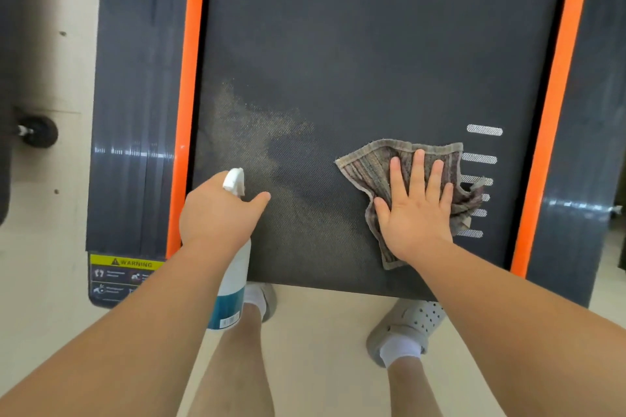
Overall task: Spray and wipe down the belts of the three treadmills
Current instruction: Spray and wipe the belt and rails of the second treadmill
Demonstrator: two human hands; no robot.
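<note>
Belt [372,44] sprayed; damp patch [257,132] not yet wiped. Your left hand [216,213] grips spray bottle [233,267]; right hand [416,210], fingers [418,173] spread, presses cloth [369,162].

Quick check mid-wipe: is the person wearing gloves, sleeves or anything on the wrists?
No. The left hand and right hand are bare: no gloves, rings, watch or bands. No sleeve shows anywhere up to the frame edge.

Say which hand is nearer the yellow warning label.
Left. The left hand is just above the yellow warning label; the right hand presses a striped cloth far across the dark belt.
</note>
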